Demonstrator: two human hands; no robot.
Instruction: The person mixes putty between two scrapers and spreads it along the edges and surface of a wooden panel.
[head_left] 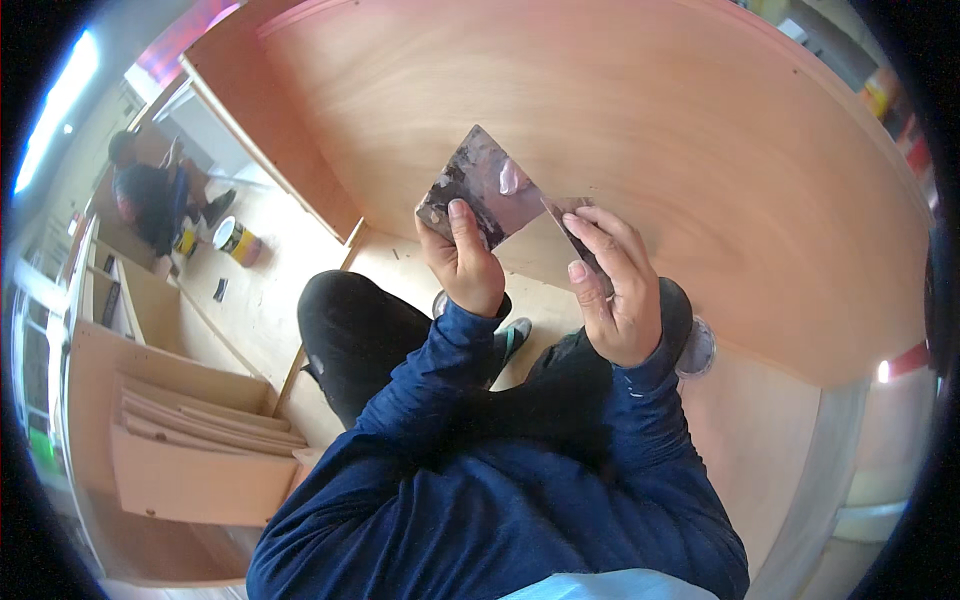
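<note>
Two hands | left hand [465, 265] pinches wide scraper [485, 185] | right hand [612, 290] holds narrow scraper [572, 225]

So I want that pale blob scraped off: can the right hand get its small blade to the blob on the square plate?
Probably yes: the right hand holds its small blade beside the blob, nothing between.

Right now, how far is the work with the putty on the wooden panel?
Done: a dab of pale putty already sits on the wide scraper blade, which is smeared with old residue. In hand: the left hand holds that blade, and the right hand holds a smaller scraper against its edge. Left: the plywood panel behind shows bare wood with no putty visible on it.
</note>
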